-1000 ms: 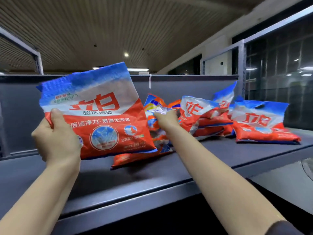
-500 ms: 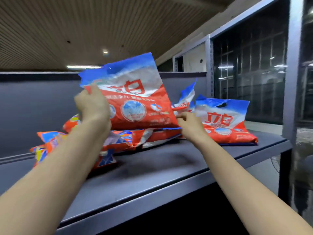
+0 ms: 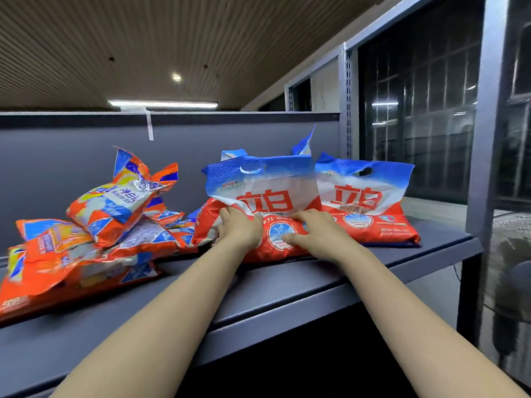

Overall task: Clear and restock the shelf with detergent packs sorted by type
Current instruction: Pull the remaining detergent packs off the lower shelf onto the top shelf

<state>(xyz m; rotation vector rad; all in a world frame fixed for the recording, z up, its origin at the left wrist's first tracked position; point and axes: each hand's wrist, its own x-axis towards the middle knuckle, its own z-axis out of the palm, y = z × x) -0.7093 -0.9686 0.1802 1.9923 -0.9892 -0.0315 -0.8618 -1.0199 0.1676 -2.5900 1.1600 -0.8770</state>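
**Shelf restock, detergent packs: sorting partly done**

Shelf [image 3: 287, 285]: dark grey metal deck with a back panel and an upright post at the right end. All packs listed below are carried on it.

Orange pile [image 3: 94, 239]: a loose heap of orange-and-blue packs at the left of the shelf, overlapping and tilted at odd angles, one pack lying on top. Judged as not yet ordered; most of the remaining work lies here.

Right-end pack [image 3: 365, 205]: red, white and blue, leaning upright at the right end with its handle hole at the top. Judged as placed.

Front pack [image 3: 267, 196]: same type, set just beside the right-end pack and overlapping its left edge, base on the shelf (at least one more blue top shows behind it). Judged as being settled into the row.

Left hand [image 3: 240, 229]: laid on the front pack's lower left, fingers bent over the film; a firm grip cannot be confirmed.

Right hand [image 3: 314, 229]: pressed flat on the lower right of the same pack, fingers spread and fairly straight.
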